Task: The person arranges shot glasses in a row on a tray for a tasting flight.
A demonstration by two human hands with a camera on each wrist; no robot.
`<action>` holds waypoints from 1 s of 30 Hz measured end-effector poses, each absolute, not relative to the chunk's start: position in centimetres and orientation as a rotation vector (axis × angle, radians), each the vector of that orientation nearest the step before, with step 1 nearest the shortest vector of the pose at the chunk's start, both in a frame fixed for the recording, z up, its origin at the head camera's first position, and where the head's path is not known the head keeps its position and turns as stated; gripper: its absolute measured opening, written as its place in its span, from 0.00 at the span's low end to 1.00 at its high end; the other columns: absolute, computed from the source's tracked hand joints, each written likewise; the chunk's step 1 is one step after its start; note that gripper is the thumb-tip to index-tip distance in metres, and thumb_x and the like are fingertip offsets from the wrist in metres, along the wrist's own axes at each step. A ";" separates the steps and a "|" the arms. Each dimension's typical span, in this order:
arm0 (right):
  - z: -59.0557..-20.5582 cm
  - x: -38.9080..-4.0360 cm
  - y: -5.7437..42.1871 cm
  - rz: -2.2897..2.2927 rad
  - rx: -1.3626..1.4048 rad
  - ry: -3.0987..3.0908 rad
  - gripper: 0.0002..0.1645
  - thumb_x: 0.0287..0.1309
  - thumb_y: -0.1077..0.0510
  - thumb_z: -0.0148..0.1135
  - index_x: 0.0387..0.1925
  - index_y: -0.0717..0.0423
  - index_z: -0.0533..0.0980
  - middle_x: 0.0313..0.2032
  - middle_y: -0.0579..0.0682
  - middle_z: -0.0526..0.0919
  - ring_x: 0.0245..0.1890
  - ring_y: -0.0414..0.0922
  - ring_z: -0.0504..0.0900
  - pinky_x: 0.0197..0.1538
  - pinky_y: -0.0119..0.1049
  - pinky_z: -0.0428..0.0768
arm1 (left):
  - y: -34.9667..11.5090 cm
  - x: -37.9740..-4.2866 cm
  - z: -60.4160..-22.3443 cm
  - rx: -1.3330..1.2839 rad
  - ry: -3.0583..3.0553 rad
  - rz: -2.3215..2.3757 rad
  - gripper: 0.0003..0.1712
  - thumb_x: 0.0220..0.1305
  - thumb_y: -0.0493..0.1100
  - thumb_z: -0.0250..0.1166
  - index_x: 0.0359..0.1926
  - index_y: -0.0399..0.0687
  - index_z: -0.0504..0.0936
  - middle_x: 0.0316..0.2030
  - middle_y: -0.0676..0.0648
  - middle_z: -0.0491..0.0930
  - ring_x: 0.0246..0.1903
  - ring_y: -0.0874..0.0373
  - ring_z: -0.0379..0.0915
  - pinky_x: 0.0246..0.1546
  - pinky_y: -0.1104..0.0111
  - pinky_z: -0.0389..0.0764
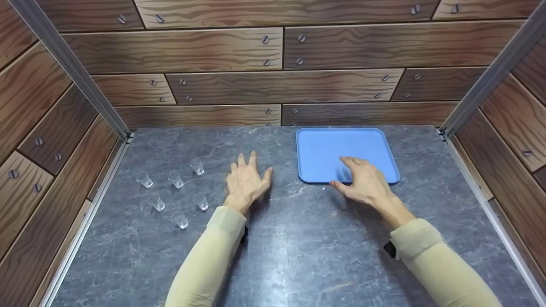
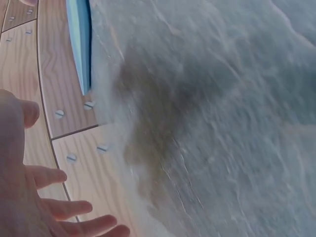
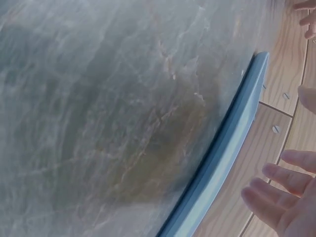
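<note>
A blue rectangular tray [image 1: 324, 147] lies at the back right of the table. Over its near edge hovers my right hand [image 1: 366, 182], fingers loosely bent and holding nothing. In the right wrist view the tray's rim [image 3: 224, 153] shows beside the relaxed fingers [image 3: 284, 180], apart from them. My left hand [image 1: 246, 182] is spread above the table between the tray and several small clear cups, with nothing in its grasp. The cups stand to its left, among them one at the back [image 1: 197, 167] and one nearest me [image 1: 180, 221].
A grey marbled tabletop [image 1: 273, 251] carries everything. Wood-plank-patterned walls [image 1: 226, 87] rise at the back and both sides, with metal posts [image 1: 76, 64] at the corners. Metal rails [image 1: 81, 230] run along the table's sides.
</note>
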State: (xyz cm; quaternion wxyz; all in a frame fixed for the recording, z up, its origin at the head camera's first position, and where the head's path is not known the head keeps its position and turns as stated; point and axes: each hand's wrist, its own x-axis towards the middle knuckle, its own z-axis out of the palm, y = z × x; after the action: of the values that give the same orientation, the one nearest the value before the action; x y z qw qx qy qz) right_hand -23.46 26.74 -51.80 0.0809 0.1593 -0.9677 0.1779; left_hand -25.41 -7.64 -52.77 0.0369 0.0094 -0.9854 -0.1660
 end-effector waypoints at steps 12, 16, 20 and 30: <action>-50.9 -23.7 28.4 0.718 0.358 -2.838 0.37 0.63 0.52 0.80 0.68 0.68 0.81 0.63 0.72 0.88 0.56 0.71 0.91 0.61 0.67 0.88 | -6.4 -25.4 -52.7 0.054 -2.990 -0.621 0.37 0.79 0.63 0.62 0.75 0.44 0.78 0.66 0.33 0.85 0.62 0.33 0.86 0.58 0.40 0.90; -50.6 -23.8 29.4 0.769 0.306 -2.857 0.36 0.64 0.54 0.79 0.68 0.69 0.81 0.62 0.73 0.88 0.54 0.70 0.92 0.57 0.66 0.90 | -6.1 -25.5 -52.8 0.033 -2.963 -0.666 0.34 0.80 0.59 0.64 0.72 0.41 0.80 0.59 0.31 0.89 0.57 0.32 0.89 0.57 0.42 0.91; -50.4 -24.0 30.4 0.799 0.243 -2.910 0.37 0.65 0.53 0.79 0.70 0.68 0.80 0.64 0.73 0.87 0.56 0.71 0.91 0.59 0.67 0.89 | -5.8 -25.6 -52.6 0.040 -2.960 -0.712 0.30 0.79 0.57 0.65 0.69 0.40 0.82 0.58 0.31 0.90 0.57 0.32 0.89 0.58 0.43 0.91; -50.2 -24.6 33.8 0.834 0.164 -2.981 0.38 0.66 0.52 0.79 0.70 0.68 0.80 0.60 0.74 0.89 0.57 0.71 0.91 0.60 0.68 0.88 | -4.2 -26.0 -51.7 0.032 -2.950 -0.883 0.29 0.76 0.52 0.68 0.71 0.44 0.84 0.61 0.34 0.91 0.58 0.32 0.90 0.60 0.44 0.90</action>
State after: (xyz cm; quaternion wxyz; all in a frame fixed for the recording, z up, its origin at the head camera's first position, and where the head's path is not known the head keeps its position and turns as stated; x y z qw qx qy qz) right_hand -24.64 33.81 -50.16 0.0211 0.0529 -0.9615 0.2689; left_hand -26.05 -4.24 -51.68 0.0310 0.0103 -0.9575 -0.2867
